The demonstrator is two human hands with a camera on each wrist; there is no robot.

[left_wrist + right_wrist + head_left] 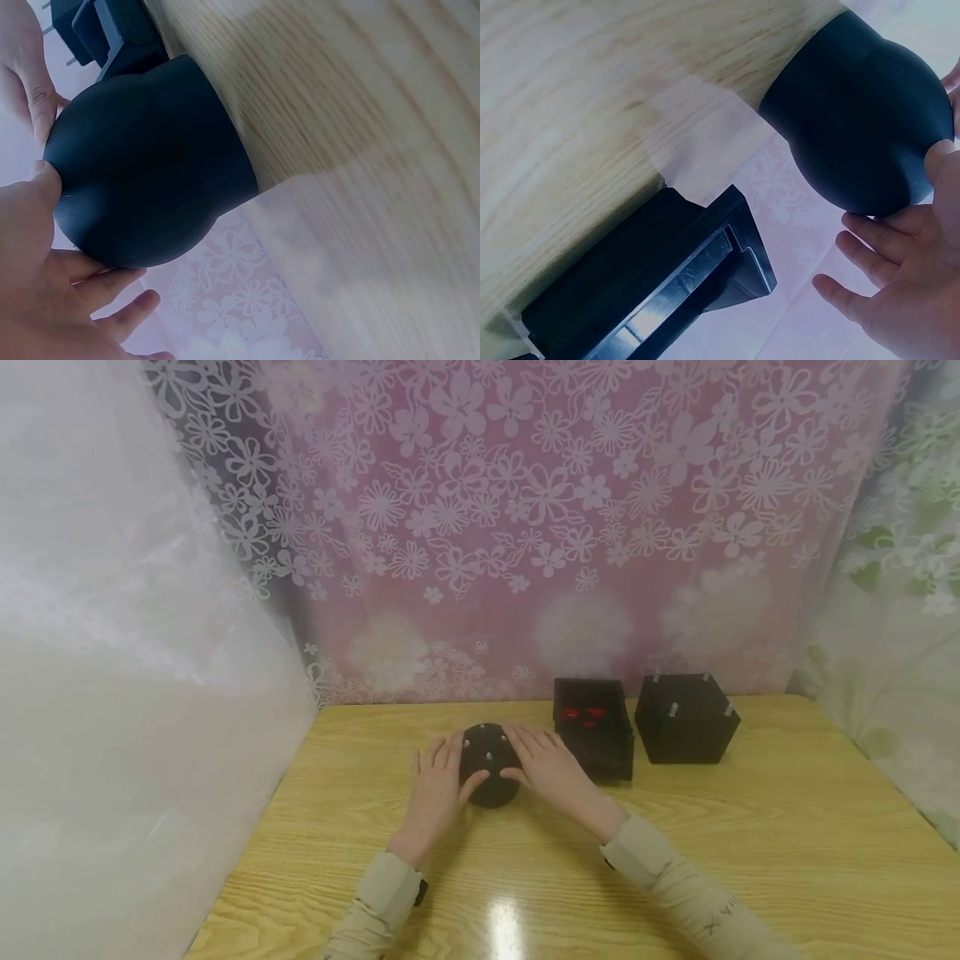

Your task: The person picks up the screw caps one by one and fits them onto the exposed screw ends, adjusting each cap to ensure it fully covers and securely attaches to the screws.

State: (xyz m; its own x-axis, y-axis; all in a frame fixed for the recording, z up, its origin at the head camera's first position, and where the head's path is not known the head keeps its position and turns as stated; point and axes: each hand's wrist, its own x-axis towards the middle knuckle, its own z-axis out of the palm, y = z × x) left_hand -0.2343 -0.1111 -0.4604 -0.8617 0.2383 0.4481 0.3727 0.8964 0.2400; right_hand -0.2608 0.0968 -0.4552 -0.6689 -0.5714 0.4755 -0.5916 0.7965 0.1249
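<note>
Dome (491, 789): black and bulbous, right in the grip between both hands, its narrower end toward the tabletop; whether that end touches the wood I cannot tell.
Pegs (489, 757): small and pale, standing on top of the dome, between the two hands.
Left hand (435, 793): holds the dome's left side, thumb on the near part, fingers spread along the far part.
Right hand (549, 770): holds the opposite side likewise, thumb apart from the fingers by part of the dome's width.
Tray (627, 747): black, just right of the grip, with red pieces (570, 714) inside.
Box (686, 737): black, farther right of the grip, beyond the tray, metal posts (673, 710) upright on top.
Table (540, 881): wood-grained, beneath the grip.
Curtain (480, 527): pink with white flowers, behind the grip.
</note>
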